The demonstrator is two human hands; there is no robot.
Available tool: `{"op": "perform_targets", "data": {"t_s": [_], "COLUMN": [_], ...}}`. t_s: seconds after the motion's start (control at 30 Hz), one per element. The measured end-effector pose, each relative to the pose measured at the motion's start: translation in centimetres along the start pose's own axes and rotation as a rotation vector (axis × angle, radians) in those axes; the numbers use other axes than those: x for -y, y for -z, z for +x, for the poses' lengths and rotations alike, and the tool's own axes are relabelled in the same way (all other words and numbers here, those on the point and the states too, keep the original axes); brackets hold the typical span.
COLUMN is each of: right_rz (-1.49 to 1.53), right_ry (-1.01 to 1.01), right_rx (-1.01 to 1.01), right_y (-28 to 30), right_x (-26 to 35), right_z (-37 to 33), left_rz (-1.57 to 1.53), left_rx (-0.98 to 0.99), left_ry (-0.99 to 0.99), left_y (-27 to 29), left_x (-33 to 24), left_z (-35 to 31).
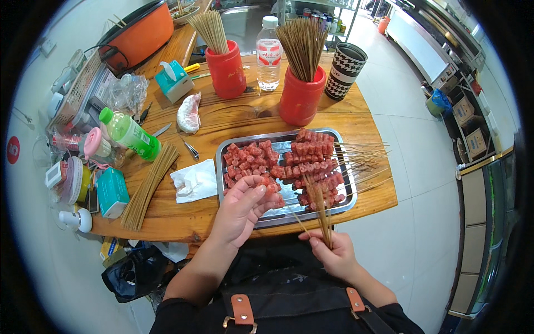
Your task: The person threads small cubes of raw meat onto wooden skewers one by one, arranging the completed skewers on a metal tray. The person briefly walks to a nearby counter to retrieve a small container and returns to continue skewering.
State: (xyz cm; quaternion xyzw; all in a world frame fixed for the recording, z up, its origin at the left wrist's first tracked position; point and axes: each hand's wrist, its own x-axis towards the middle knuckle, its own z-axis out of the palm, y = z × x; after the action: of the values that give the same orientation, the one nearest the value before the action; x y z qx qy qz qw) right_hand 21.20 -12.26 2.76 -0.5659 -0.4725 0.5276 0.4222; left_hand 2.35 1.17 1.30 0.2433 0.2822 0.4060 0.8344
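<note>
My left hand (pixel 236 211) is closed over the near left of a metal tray (pixel 288 196), pinching small red meat pieces (pixel 270 186) between thumb and fingers. Below the tray's front edge, my right hand (pixel 335 255) grips a bunch of bamboo skewers (pixel 320 210). One skewer (pixel 298 221) slants away from that bunch, its tip near the meat in my left hand. Loose meat cubes (pixel 250 158) are heaped in the tray's left half. Finished meat skewers (pixel 312 149) are stacked at the right, bare stick ends over the rim.
Two red pots (pixel 227 75) of skewers, a water bottle (pixel 269 61) and a patterned cup (pixel 345 72) stand behind the tray. Left lie a skewer bundle (pixel 149 186), white tissue (pixel 194 181), nail clippers (pixel 191 149), a green bottle (pixel 130 133) and a knife (pixel 162 129).
</note>
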Motion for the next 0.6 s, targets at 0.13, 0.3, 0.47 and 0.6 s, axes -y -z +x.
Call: {"op": "perform_targets", "data": {"t_s": [0.13,0.3,0.47,0.6], "right_rz": [-0.135,-0.196,-0.232,-0.191], "right_ry": [-0.006,0.054,0.045,0.034], "right_rx": [-0.003,-0.018,-0.007,-0.001], "right_y": [0.3,0.1,0.2,0.0], "right_x": [0.2,0.3,0.6,0.7], "right_z": [-0.9,-0.7,-0.7,-1.0], "left_rz": [0.017,-0.002,0.037,0.103], "left_rx": [-0.028,-0.033,-0.022,0.037], "left_ry": [0.009,0.002,-0.026,-0.018], "left_y": [-0.2,-0.4,-0.7,-0.9], "left_x": [0.2,0.0,-0.2,-0.3], "left_z": [-0.2,-0.6,-0.9,-1.4]}}
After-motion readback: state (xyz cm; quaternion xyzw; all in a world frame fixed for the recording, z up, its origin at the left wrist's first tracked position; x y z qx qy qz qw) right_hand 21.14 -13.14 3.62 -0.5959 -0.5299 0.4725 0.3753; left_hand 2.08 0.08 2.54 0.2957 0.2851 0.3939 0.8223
